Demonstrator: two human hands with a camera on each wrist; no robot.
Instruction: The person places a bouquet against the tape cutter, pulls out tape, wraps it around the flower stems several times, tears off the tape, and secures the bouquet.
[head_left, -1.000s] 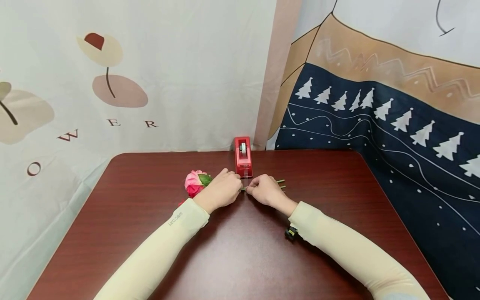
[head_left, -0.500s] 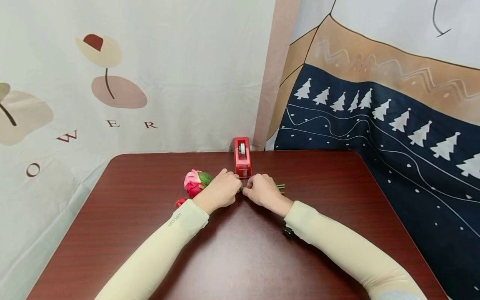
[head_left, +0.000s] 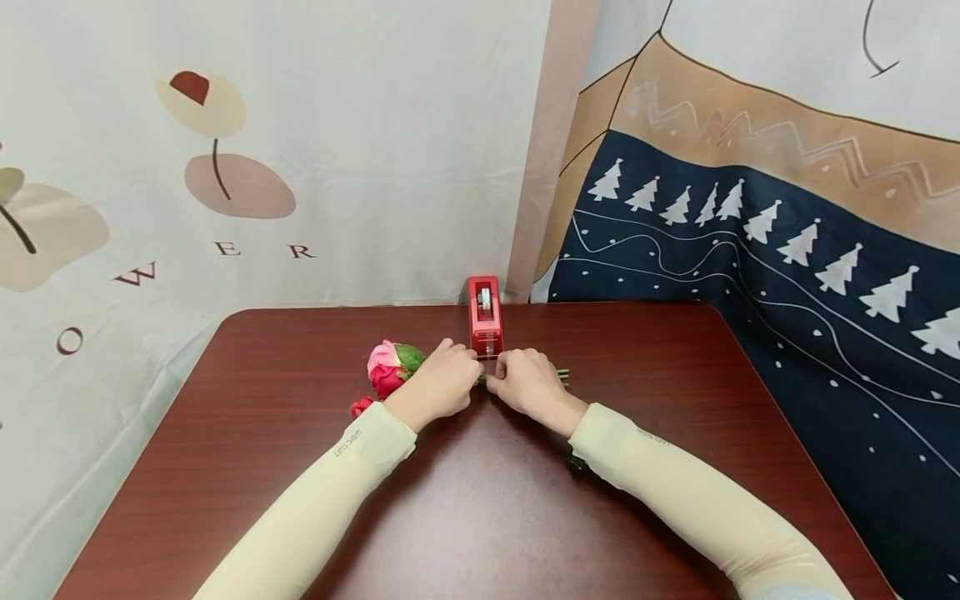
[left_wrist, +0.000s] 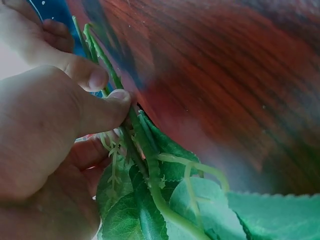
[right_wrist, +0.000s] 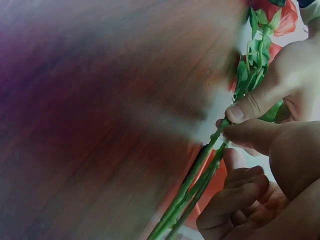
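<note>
- Table (head_left: 480, 508): dark red-brown, wood-grained, with rounded far corners.
- Flowers (head_left: 386, 378), artificial-looking, one bunch: held over the far half of the table, roughly along the far edge; blooms towards the left edge, one pink, others red. Whether the stems touch the surface cannot be told.
- Stems (right_wrist: 182, 205): green, several, side by side; cut ends project past the right hand towards the table's right edge.
- Leaves (left_wrist: 200, 205): green, serrated, on the bloom side of the grip.
- Left hand (head_left: 447, 379): thumb laid over the stems, fingers behind, pinching them between the leaves and the right hand.
- Right hand (head_left: 532, 383): just beside the left, towards the right edge; thumb and forefinger pinching the stems, remaining fingers curled.
- Tape dispenser (head_left: 485, 317): red, with a pale roll, standing near the middle of the far edge, immediately beyond the hands; contact with them cannot be told.
- Sleeves (head_left: 315, 500), pair: pale yellow, small lettering near the cuffs; a small dark item beneath the right cuff.
- Pale cloth (head_left: 390, 150): behind the far edge, printed with flower shapes and letters.
- Dark blue cloth (head_left: 675, 250): beyond the far right corner, printed with white trees.
</note>
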